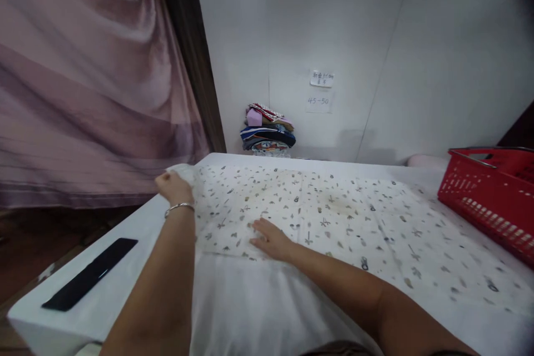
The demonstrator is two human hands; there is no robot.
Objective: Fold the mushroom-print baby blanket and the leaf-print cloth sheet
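A white cloth point(329, 206) printed with small grey and tan motifs lies spread over the white table point(104, 283). Close to its left end, my left hand point(174, 189), with a silver bangle on the wrist, is closed in a fist on the bunched far-left edge. My right hand point(271, 240) rests flat on the cloth near its front edge, fingers apart and holding nothing. Plain white fabric point(246, 300) spreads between my forearms; I cannot tell whether it is clothing or part of the cloth.
A red plastic basket point(492, 194) stands at the right side. Behind the table is a stack of folded clothes point(269, 132) against the wall. A flat black object point(89, 275) lies at the table's left. A pink curtain point(95, 78) hangs on the left, and paper notes point(320, 101) are on the wall.
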